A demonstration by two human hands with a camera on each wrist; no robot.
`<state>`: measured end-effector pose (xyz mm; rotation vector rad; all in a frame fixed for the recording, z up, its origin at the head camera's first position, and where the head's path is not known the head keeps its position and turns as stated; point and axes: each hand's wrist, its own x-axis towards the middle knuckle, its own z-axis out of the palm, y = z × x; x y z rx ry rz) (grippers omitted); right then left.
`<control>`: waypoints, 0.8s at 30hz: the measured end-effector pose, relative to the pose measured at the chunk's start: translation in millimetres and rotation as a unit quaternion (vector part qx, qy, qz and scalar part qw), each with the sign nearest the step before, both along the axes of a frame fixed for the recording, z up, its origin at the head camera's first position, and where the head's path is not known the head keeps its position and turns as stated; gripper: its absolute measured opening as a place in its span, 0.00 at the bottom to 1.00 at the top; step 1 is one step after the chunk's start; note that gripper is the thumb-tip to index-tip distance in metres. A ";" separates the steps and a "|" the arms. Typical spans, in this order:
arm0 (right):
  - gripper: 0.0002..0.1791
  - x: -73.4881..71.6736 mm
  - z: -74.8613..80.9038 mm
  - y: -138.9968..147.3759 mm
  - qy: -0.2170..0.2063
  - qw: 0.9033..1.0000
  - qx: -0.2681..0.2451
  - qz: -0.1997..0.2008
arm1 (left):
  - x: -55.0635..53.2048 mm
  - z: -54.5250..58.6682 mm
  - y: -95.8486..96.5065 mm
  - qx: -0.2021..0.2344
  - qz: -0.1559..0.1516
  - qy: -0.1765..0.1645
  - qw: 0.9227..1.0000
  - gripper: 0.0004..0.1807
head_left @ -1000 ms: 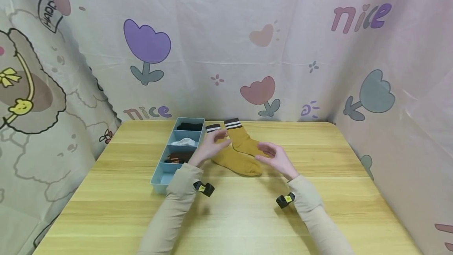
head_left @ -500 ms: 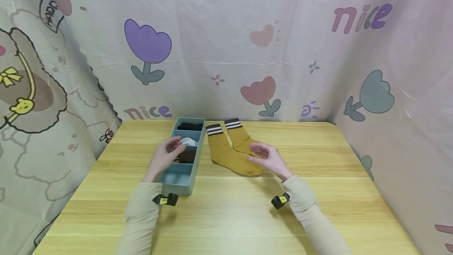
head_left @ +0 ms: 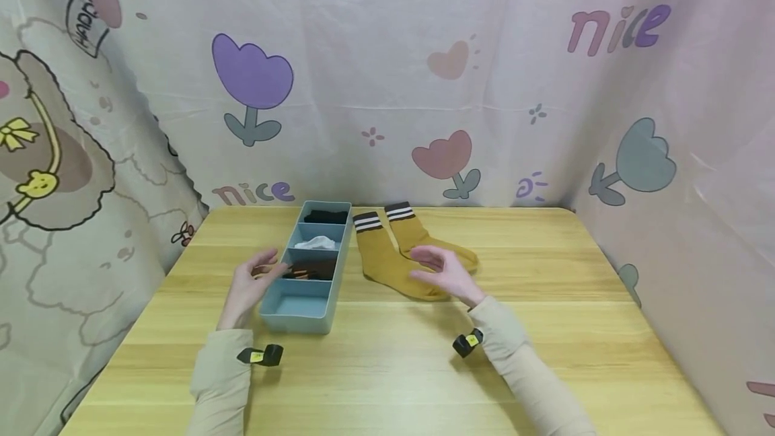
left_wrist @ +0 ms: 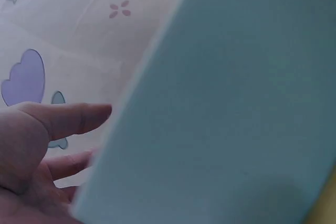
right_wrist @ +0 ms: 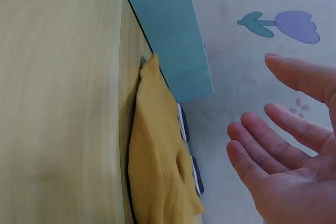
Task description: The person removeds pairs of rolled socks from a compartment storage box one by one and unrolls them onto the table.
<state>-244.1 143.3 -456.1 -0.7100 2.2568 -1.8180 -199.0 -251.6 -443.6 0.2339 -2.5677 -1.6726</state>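
Hovering above the foot of the nearer mustard-yellow knit sock, the bare right hand has parted, gently bent fingers holding nothing. The bare left hand, similarly spread and unladen, is just beside the long, smooth, pale-blue four-compartment box; contact is unclear. Its fingertips hide some rim near folded brown cloth. Beyond sit crumpled white cloth, the farther yellow sock with white-striped dark cuff, black cloth, and a tulip-printed fabric backdrop.
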 end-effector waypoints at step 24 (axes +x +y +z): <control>0.29 -12.7 1.0 -66.0 0.035 0.998 -0.001 0.049 | 6.2 -28.5 -17.4 0.130 -0.035 -0.013 0.991 0.35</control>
